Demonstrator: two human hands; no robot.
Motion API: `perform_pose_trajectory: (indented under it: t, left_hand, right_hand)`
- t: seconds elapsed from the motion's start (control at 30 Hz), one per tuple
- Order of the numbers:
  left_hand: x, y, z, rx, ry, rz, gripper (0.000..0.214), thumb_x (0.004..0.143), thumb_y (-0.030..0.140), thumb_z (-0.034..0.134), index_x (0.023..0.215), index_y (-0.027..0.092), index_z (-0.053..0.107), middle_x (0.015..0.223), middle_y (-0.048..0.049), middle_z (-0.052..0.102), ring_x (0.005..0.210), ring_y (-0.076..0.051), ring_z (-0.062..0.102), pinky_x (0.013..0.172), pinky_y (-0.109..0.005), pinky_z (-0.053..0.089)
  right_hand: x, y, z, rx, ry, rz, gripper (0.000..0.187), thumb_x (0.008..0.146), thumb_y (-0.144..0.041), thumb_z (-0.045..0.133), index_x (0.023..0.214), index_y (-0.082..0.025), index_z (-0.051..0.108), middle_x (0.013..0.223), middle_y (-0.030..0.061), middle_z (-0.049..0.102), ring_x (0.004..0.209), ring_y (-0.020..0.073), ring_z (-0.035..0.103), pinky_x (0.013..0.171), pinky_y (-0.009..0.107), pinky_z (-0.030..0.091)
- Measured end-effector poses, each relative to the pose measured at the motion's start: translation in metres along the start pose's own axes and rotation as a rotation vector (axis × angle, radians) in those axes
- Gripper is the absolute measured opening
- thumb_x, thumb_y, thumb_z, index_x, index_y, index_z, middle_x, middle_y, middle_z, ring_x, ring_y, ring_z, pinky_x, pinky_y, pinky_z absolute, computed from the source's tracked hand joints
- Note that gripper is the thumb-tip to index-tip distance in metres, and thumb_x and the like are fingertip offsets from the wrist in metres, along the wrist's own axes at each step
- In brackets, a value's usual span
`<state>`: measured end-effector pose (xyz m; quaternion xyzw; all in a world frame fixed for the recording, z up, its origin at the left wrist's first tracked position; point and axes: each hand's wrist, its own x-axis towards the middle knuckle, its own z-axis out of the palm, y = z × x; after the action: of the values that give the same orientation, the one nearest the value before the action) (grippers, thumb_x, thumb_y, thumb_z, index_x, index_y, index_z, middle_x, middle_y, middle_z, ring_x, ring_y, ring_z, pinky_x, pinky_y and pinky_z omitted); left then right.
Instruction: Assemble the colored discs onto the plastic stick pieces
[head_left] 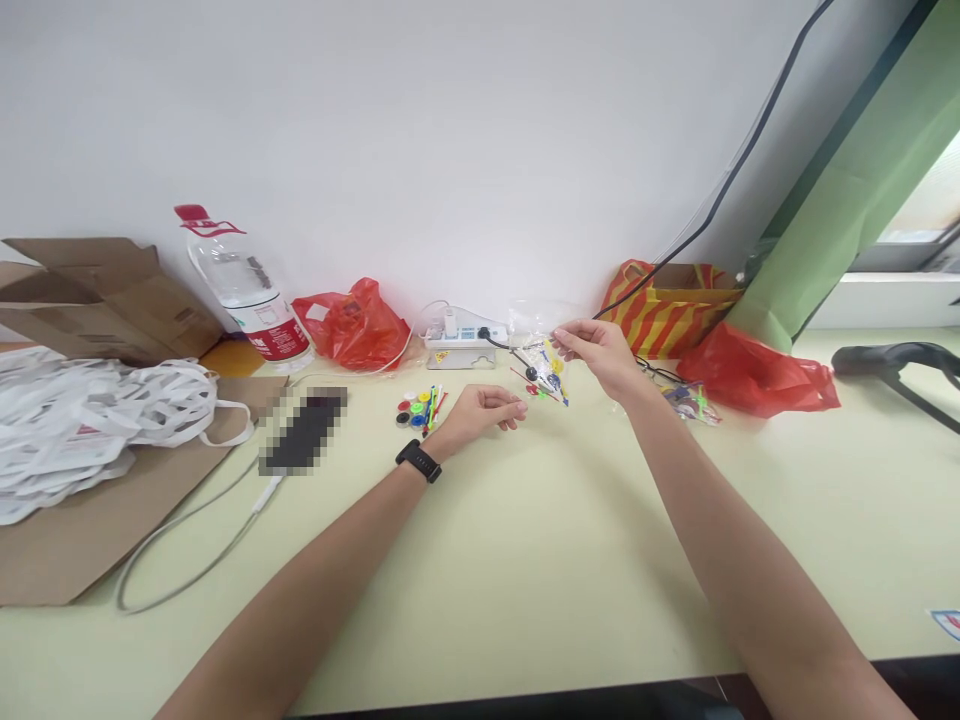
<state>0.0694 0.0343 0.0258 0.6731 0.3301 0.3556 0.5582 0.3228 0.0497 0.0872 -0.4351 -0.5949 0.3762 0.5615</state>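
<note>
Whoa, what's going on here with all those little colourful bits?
Someone is busy at a table. Their right hand holds up a small clear bag with colourful little pieces inside. Their left hand is low over the table with its fingers curled, right beside a small pile of colourful pieces.

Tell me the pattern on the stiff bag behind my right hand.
Red and yellow diagonal stripes on the open carrier bag, best seen in the head view.

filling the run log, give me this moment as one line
right hand: pinches clear bag at its top | left hand: fingers curled, beside loose coloured parts on table | left grip contents: unclear
</note>
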Motion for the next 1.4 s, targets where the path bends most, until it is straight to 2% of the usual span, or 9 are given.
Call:
perform_pose_trajectory:
  t: [0.2, 0.37, 0.5, 0.57, 0.67, 0.77, 0.97, 1.23, 1.4]
  left_hand:
    - [-0.001, 0.009, 0.002, 0.128, -0.011, 0.127, 0.048, 0.095, 0.061, 0.067, 0.103, 0.015, 0.081, 0.103, -0.014, 0.082, 0.078, -0.019, 0.074, 0.071, -0.029, 0.055]
    - [0.002, 0.007, 0.003, 0.146, -0.018, 0.17, 0.047, 0.095, 0.058, 0.067, 0.097, 0.014, 0.082, 0.099, -0.0144, 0.082, 0.074, -0.018, 0.072, 0.072, -0.031, 0.056]
    - [0.003, 0.012, -0.016, 0.255, -0.148, 0.086, 0.042, 0.09, 0.055, 0.073, 0.095, 0.014, 0.084, 0.094, -0.0138, 0.082, 0.079, -0.022, 0.074, 0.075, -0.033, 0.058]
    - [0.003, 0.02, -0.029, 0.303, -0.2, 0.07, 0.042, 0.083, 0.049, 0.083, 0.108, 0.015, 0.082, 0.101, -0.0141, 0.082, 0.092, -0.025, 0.076, 0.081, -0.034, 0.058]
    - [0.003, 0.036, -0.04, 0.133, -0.034, 0.13, 0.064, 0.084, 0.045, 0.084, 0.141, 0.021, 0.067, 0.132, -0.0164, 0.074, 0.117, -0.029, 0.072, 0.097, -0.039, 0.056]
    - [0.002, 0.046, -0.034, -0.029, 0.075, 0.17, 0.067, 0.085, 0.041, 0.084, 0.145, 0.023, 0.061, 0.141, -0.0166, 0.069, 0.129, -0.03, 0.066, 0.103, -0.042, 0.055]
    - [0.001, 0.043, -0.004, -0.124, 0.045, 0.159, 0.067, 0.075, 0.037, 0.091, 0.135, 0.021, 0.066, 0.104, -0.0108, 0.08, 0.105, -0.03, 0.076, 0.086, -0.041, 0.061]
    - [0.004, 0.042, -0.01, -0.025, 0.256, 0.088, 0.036, 0.07, 0.021, 0.082, 0.104, 0.017, 0.071, 0.075, -0.0031, 0.076, 0.07, -0.02, 0.072, 0.057, -0.026, 0.05]
    - [0.006, 0.044, -0.008, -0.038, 0.352, 0.067, 0.026, 0.068, 0.016, 0.077, 0.092, 0.017, 0.069, 0.071, -0.004, 0.077, 0.068, -0.021, 0.073, 0.057, -0.028, 0.05]
  right_hand:
    - [0.001, -0.002, -0.003, 0.022, 0.031, -0.018, 0.046, 0.071, -0.062, 0.088, 0.089, -0.02, 0.077, 0.083, 0.0061, 0.076, 0.074, 0.0171, 0.066, 0.073, 0.032, 0.057]
    - [0.002, -0.002, -0.007, 0.058, 0.058, -0.036, 0.043, 0.071, -0.059, 0.089, 0.088, -0.021, 0.078, 0.084, 0.0056, 0.076, 0.076, 0.0173, 0.067, 0.074, 0.032, 0.057]
    - [0.0, -0.005, -0.007, 0.041, 0.023, -0.059, 0.041, 0.071, -0.057, 0.09, 0.087, -0.02, 0.08, 0.082, 0.0059, 0.077, 0.075, 0.0175, 0.067, 0.072, 0.032, 0.056]
    - [-0.004, -0.009, -0.004, 0.017, -0.024, -0.055, 0.041, 0.072, -0.057, 0.089, 0.088, -0.02, 0.081, 0.082, 0.0062, 0.077, 0.075, 0.0178, 0.067, 0.072, 0.033, 0.056]
    - [-0.011, -0.018, 0.004, -0.014, -0.181, -0.03, 0.042, 0.073, -0.057, 0.089, 0.09, -0.019, 0.082, 0.084, 0.0072, 0.078, 0.077, 0.0191, 0.068, 0.076, 0.035, 0.057]
    - [-0.019, -0.029, 0.016, -0.064, -0.344, -0.015, 0.043, 0.074, -0.057, 0.088, 0.091, -0.018, 0.083, 0.085, 0.0079, 0.079, 0.08, 0.021, 0.069, 0.08, 0.037, 0.057]
    - [-0.026, -0.035, 0.034, -0.155, -0.409, -0.054, 0.043, 0.077, -0.06, 0.084, 0.083, -0.018, 0.08, 0.081, 0.0058, 0.077, 0.075, 0.0198, 0.066, 0.07, 0.032, 0.052]
    - [-0.022, -0.027, 0.032, -0.174, -0.318, -0.095, 0.044, 0.078, -0.061, 0.083, 0.077, -0.018, 0.078, 0.073, 0.0043, 0.071, 0.071, 0.0183, 0.061, 0.066, 0.031, 0.048]
    - [-0.025, -0.03, 0.036, -0.199, -0.342, -0.099, 0.046, 0.078, -0.064, 0.081, 0.078, -0.018, 0.077, 0.074, 0.0047, 0.071, 0.073, 0.0189, 0.062, 0.066, 0.031, 0.049]
